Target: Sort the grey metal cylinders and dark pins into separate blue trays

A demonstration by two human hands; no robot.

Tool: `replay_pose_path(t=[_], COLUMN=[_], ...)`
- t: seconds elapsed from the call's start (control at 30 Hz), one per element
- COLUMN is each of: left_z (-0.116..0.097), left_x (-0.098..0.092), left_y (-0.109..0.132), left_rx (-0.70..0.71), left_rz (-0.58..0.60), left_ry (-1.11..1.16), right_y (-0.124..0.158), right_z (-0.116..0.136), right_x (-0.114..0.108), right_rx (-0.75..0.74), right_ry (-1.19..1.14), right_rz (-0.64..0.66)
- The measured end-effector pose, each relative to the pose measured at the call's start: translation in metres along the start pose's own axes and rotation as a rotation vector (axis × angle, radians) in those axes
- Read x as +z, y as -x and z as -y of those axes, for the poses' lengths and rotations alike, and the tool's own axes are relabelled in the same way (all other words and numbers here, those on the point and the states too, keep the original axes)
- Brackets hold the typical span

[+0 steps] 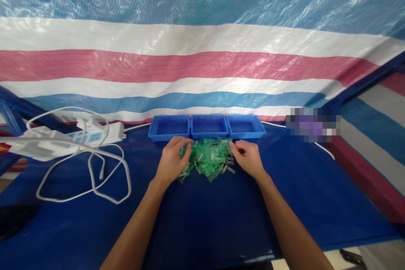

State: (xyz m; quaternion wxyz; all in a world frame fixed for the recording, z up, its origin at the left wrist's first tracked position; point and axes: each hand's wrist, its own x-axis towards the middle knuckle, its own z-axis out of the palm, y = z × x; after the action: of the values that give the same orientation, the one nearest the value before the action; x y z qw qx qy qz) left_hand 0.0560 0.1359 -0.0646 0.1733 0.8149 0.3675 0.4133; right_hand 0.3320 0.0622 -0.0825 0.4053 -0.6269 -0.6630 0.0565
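A heap of small, see-through green plastic bags (210, 162) lies on the dark blue table between my two hands. Several short grey pieces (230, 170) show at its right edge, and similar ones are visible among the bags. My left hand (174, 158) is at the heap's left side, thumb and forefinger pinched together, with green plastic showing beneath them. At the upper right of the heap, my right hand (248, 158) has its fingers curled and the thumb pressed to the forefinger. What sits between either set of fingertips is too small to make out.
Behind the heap stand three blue trays in a row: left (169, 137), middle (209, 133) and right (247, 134). White power strips (110, 133) and a looped white cable (128, 177) lie at left. A blurred purple thing (311, 126) is at right. Striped sheeting (196, 65) hangs behind.
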Motion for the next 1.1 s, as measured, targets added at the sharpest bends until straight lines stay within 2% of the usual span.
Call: replay_pose_path(t=[0.23,0.4,0.53,0.7,0.8,0.93,1.0,1.1], left_z=[-0.007,-0.018,-0.021,-0.016,-0.015,-0.020,-0.025,-0.032], left_x=[0.001,0.009,0.017,0.019,0.019,0.016,0.013,0.007], left_y=[0.002,0.006,0.009,0.010,0.009,0.005,0.003,0.002], left_rx=[0.034,0.139,0.150,0.154,0.168,0.114,0.043,-0.137], left_rz=[0.029,0.180,0.249,0.257,0.236,0.175,0.126,0.097], left_ry=[0.002,-0.033,-0.067,-0.062,-0.038,0.034,0.099,0.252], right_y=[-0.002,-0.001,-0.002,-0.002,-0.005,-0.018,-0.027,-0.035], right_z=[0.009,0.010,0.005,0.008,0.018,0.039,0.050,0.062], right_x=[-0.005,0.001,0.010,0.008,-0.001,-0.015,-0.019,-0.018], right_rx=[0.282,0.348,0.331,0.308,0.226,0.126,0.113,0.144], right_ry=[0.219,0.047,-0.116,-0.279,-0.233,-0.182,-0.268,-0.512], right_rz=[-0.049,-0.022,-0.029,-0.059,-0.154,-0.257,-0.229,-0.084])
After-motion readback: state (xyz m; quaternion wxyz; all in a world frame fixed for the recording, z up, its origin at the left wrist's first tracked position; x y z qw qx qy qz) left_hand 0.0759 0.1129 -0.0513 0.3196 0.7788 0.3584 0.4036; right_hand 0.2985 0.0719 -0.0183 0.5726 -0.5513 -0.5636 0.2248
